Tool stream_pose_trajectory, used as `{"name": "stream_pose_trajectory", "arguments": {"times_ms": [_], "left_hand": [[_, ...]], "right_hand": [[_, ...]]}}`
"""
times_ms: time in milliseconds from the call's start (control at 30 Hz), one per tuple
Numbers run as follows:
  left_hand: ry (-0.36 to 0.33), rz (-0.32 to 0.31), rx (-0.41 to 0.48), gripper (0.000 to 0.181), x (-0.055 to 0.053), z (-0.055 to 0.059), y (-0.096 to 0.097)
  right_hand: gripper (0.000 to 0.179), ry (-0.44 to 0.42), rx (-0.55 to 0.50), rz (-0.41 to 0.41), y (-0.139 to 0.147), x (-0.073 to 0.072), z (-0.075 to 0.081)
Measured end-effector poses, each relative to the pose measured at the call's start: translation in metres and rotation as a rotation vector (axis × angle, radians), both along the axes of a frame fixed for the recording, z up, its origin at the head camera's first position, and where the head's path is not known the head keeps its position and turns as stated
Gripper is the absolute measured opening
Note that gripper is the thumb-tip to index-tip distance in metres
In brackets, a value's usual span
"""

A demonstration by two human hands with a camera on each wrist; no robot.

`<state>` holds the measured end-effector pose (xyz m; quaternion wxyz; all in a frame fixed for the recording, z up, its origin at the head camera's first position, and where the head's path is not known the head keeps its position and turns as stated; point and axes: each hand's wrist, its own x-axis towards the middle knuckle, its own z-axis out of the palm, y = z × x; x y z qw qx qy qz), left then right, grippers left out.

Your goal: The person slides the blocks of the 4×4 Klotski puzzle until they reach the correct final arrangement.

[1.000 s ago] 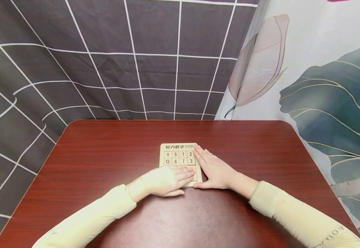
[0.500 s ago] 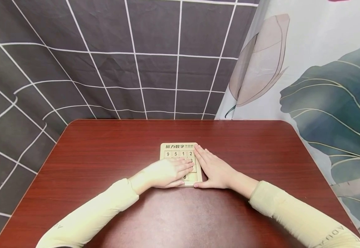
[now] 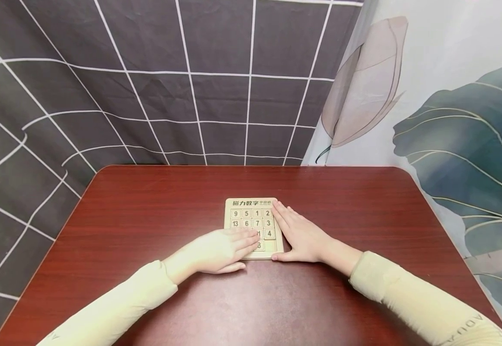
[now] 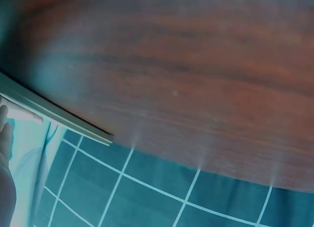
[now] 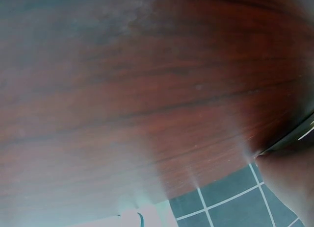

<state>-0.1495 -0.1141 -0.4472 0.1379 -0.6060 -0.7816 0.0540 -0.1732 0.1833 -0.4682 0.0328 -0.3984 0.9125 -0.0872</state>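
A pale wooden number slide puzzle [image 3: 251,202] lies flat on the table, its printed title along the far edge. Rows reading 9, 5, 1, 2 and 13, 6, 7, 3 show above my hands; a 4 tile [image 3: 269,234] sits below the 3. The slot at the near right corner holds no tile. My left hand [image 3: 222,250] lies with straight fingers over the lower left tiles, hiding several; fingertips reach the tile ending in 8. My right hand [image 3: 302,235] rests along the right edge, fingers extended, thumb at the near corner. The puzzle's edge [image 4: 59,116] shows in the left wrist view.
The table [image 3: 168,192] has a dark red wood-grain top. Behind it hangs a dark curtain [image 3: 216,96] with a white grid. A pale leaf-patterned curtain [image 3: 363,110] hangs at the right.
My left hand slid up over the middle rows, then back down and to the left, uncovering the 3 and 4 tiles and the near right slot. My right hand stays in place.
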Motion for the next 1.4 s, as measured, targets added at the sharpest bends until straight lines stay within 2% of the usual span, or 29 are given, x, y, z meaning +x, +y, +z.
{"name": "stream_pose_trajectory", "arguments": {"times_ms": [167,400,533,667,867,1000,1200,1400], "left_hand": [[0.017,-0.011,-0.002,0.060,0.003,0.000,0.005],[0.005,0.012,-0.033,0.062,0.005,0.002,0.022],[0.002,0.025,-0.049,0.062,0.004,0.000,0.026],[-0.015,0.041,-0.043,0.062,0.005,-0.001,0.017],[-0.023,0.077,0.019,0.060,0.012,-0.006,-0.012],[-0.012,0.092,0.031,0.061,0.017,-0.007,-0.024],[-0.002,0.079,0.043,0.059,0.019,-0.005,-0.023],[0.007,0.076,0.029,0.059,0.019,-0.003,-0.011]], "right_hand": [[0.119,0.013,-0.006,0.009,0.000,0.000,0.000],[0.117,0.022,-0.025,0.012,-0.001,0.001,0.000],[0.118,0.023,-0.021,0.013,-0.001,0.001,-0.001],[0.119,0.004,-0.011,0.004,-0.001,0.001,-0.002],[0.119,0.002,-0.003,0.002,-0.001,0.001,-0.001],[0.119,0.016,0.003,0.005,-0.001,0.000,-0.001],[0.119,0.033,-0.001,0.012,0.000,0.000,-0.001],[0.120,0.021,0.006,0.003,0.001,-0.001,-0.002]]}}
